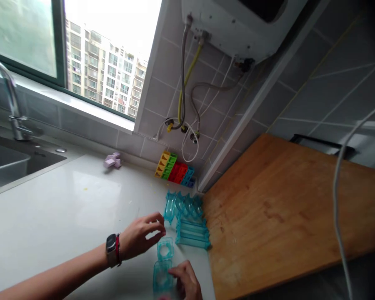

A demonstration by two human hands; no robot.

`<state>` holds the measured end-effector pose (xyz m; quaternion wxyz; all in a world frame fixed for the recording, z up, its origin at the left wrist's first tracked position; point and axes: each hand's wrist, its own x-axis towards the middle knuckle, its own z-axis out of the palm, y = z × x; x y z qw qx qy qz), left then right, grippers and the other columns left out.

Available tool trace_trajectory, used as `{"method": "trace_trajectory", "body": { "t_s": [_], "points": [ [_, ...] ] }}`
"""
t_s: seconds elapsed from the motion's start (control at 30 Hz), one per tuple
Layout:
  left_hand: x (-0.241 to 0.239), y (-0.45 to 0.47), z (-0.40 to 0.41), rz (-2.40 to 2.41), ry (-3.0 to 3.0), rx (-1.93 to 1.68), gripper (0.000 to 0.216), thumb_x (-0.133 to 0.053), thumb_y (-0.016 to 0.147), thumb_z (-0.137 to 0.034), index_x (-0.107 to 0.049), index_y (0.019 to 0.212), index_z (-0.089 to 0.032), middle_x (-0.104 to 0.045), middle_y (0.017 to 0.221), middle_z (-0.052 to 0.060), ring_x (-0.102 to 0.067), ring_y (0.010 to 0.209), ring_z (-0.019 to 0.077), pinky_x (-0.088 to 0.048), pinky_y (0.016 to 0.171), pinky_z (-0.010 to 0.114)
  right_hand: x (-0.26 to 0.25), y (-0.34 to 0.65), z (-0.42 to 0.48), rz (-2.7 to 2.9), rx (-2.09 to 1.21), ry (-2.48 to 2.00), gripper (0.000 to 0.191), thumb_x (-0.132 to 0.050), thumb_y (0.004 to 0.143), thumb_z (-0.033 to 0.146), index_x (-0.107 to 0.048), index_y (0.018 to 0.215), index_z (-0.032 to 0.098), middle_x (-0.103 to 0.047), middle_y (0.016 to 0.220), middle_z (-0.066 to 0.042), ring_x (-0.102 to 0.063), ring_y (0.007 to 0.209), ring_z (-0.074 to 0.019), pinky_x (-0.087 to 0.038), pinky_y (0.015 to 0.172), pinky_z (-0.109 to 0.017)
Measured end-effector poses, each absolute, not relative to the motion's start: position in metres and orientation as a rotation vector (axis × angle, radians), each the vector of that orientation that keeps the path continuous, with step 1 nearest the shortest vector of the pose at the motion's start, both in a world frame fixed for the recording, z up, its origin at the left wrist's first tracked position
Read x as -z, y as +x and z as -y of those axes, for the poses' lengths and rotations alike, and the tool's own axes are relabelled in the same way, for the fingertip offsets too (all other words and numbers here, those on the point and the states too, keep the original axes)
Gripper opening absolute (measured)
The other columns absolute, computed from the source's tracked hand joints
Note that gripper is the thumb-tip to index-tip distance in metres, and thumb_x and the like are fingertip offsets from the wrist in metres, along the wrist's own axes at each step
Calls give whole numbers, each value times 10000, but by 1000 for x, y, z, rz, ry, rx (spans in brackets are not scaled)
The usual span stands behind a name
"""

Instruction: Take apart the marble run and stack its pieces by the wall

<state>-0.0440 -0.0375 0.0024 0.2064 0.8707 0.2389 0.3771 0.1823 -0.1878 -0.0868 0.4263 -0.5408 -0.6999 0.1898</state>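
The left hand (140, 238), with a dark watch (111, 250) on its wrist, reaches in from the lower left across the white surface (65, 208). Its fingers are curved, with a clear gap between thumb and forefinger, so the hand is loosely open and closed on nothing. The thumb tip lies just beside the upper clear teal square piece (165, 248); contact cannot be confirmed. The right hand (186, 284) enters at the bottom edge and is partly cut off. Its fingertips rest against the right side of the lower clear teal square piece (161, 276); whether it grips this piece or only touches it cannot be told. The two square pieces lie flat on the surface, one directly behind the other, touching or nearly so, between the two hands. Just behind and to the right of them is a group of clear teal channel pieces (189, 225), some standing in a row and some stacked flat, set against the edge of the wooden board (287, 216). Farther back, against the tiled wall, stands a row of coloured blocks (174, 170) in yellow, green, red and blue. A small lilac piece (113, 161) lies well apart to the left, near the sink (9, 166) and its tap (12, 104). A white water heater (234, 25) with hoses hangs above, and a white cable (339, 200) runs down at the right.
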Motion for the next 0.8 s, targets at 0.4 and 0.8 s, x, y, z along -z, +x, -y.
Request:
{"method": "trace_trajectory", "body": {
  "t_s": [0.4, 0.8],
  "points": [
    [22, -55, 29, -509, 2251, -889, 206, -568, 960, -248, -705, 1113, -234, -666, 1113, 91, -656, 1025, 210, -577, 905, 353, 32, 170, 204, 1575, -642, -1505, 505, -519, 947, 621, -605, 1252, 228, -561, 1031, -83, -589, 785, -201, -521, 647, -314],
    [30, -51, 37, -430, 2268, -792, 492, -600, 866, -111, -578, 1338, -251, -582, 1351, 101, -584, 1248, 251, -502, 1088, 423, 22, 169, 215, 1853, -579, -1543, 440, -581, 878, 118, -609, 1291, 269, -585, 1045, -73, -619, 827, -195, -556, 769, -339]
  ]
}}
